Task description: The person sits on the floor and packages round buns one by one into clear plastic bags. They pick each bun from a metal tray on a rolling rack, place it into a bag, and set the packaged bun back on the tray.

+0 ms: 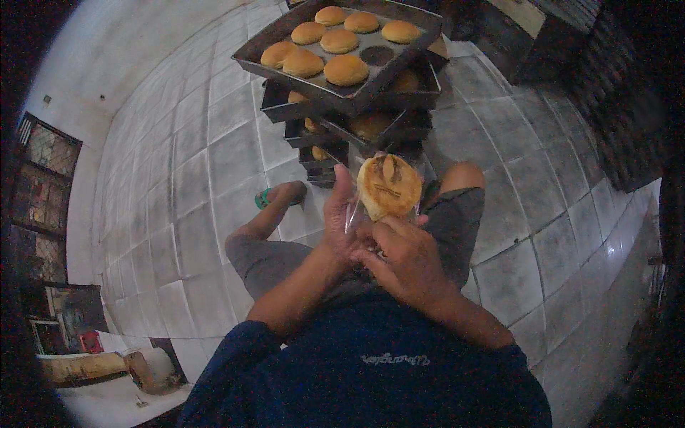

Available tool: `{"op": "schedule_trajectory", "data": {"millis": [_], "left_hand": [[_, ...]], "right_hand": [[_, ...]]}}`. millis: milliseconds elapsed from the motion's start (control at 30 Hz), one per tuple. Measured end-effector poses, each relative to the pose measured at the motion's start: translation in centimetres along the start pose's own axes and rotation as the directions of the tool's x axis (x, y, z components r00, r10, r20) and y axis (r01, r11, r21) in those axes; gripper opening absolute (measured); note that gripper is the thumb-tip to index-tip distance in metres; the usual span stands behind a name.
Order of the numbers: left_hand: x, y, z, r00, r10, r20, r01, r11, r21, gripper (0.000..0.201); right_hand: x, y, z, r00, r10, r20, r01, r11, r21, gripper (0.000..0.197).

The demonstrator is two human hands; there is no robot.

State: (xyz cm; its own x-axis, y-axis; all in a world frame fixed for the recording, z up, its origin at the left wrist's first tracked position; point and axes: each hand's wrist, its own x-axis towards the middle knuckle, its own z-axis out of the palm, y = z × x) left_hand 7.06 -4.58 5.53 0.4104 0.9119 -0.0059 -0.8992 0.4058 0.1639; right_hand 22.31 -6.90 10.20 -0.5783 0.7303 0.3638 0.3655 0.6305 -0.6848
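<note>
A round bun (389,187) sits inside a clear plastic bag (352,214), its golden-brown flat side with dark scorched marks facing up. My left hand (340,220) holds the bag from the left and below, with the thumb raised beside the bun. At the bag's near end my right hand (408,258) has its fingers bent and pinched together on the plastic, just below the bun. Part of my left hand's fingers is hidden under the bag and behind my right hand.
A stack of dark metal trays (349,103) stands just beyond my hands, the top one bearing several round buns (339,41). Lower trays hold more buns. Grey floor tiles (499,143) surround it. Dark racks (599,93) stand at the right; a counter (107,399) lies at the lower left.
</note>
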Motion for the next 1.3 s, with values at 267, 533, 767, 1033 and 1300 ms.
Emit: {"op": "schedule_trajectory", "data": {"millis": [267,533,767,1033,1300], "left_hand": [[0.3,-0.9,-4.4,0.928,0.189,-0.321,-0.143,0.976,0.163,0.093],[-0.4,-1.7,-1.2,0.995,-0.016,0.094,0.021,0.999,-0.047,0.103],[2.2,-2.1,-2.2,0.972,0.114,-0.203,-0.056,0.96,0.273,0.082],[0.9,-2.5,0.0,0.983,-0.171,-0.062,0.155,0.966,-0.209,0.085],[-0.3,-4.9,-5.2,0.916,0.129,-0.379,0.232,0.6,0.765,0.078]], "right_hand": [[-1.9,0.8,1.7,0.77,-0.273,0.577,-0.033,0.886,0.463,0.014],[-2.7,-1.5,-1.8,0.988,-0.153,0.033,0.156,0.972,-0.177,0.021],[-1.5,-0.5,0.0,0.985,0.069,0.156,-0.047,0.989,-0.141,0.022],[-3.3,-0.4,-11.1,0.955,-0.092,-0.283,0.042,0.983,-0.178,0.045],[-8.7,8.6,-5.8,0.779,0.62,0.096,-0.619,0.734,0.278,0.053]]}}
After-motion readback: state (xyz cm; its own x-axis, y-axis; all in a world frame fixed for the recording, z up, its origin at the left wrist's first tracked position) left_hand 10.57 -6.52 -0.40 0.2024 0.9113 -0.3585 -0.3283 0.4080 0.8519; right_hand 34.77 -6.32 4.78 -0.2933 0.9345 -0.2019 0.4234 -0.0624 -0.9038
